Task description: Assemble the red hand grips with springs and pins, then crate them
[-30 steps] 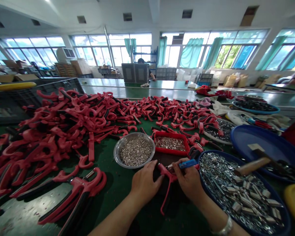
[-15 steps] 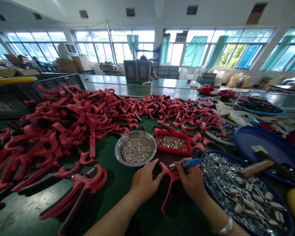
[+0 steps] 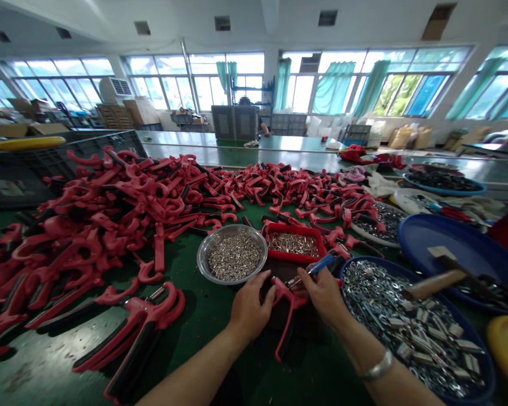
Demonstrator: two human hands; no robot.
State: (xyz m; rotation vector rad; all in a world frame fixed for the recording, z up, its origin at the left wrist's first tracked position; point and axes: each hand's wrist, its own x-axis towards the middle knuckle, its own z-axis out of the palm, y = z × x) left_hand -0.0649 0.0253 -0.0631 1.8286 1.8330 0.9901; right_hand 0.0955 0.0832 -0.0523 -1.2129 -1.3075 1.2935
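Note:
My left hand (image 3: 250, 307) grips the head of a red handle part (image 3: 288, 316) that lies on the green table (image 3: 203, 338) in front of me. Its long leg points down towards me. My right hand (image 3: 324, 293) holds a blue-handled tool (image 3: 322, 264), whose metal tip rests on the top of the red part. Just beyond my hands stand a steel bowl (image 3: 232, 255) of small metal pieces and a red tray (image 3: 295, 244) of the same.
A big heap of red and black handle parts (image 3: 122, 208) covers the left and middle. A blue basin (image 3: 410, 327) of nuts and springs sits at my right, another blue basin (image 3: 461, 248) holds a hammer (image 3: 438, 279). A person works far back at a bench.
My right hand has tilted the blue tool so its handle points up and away. Both hands and the red part sit slightly higher in view.

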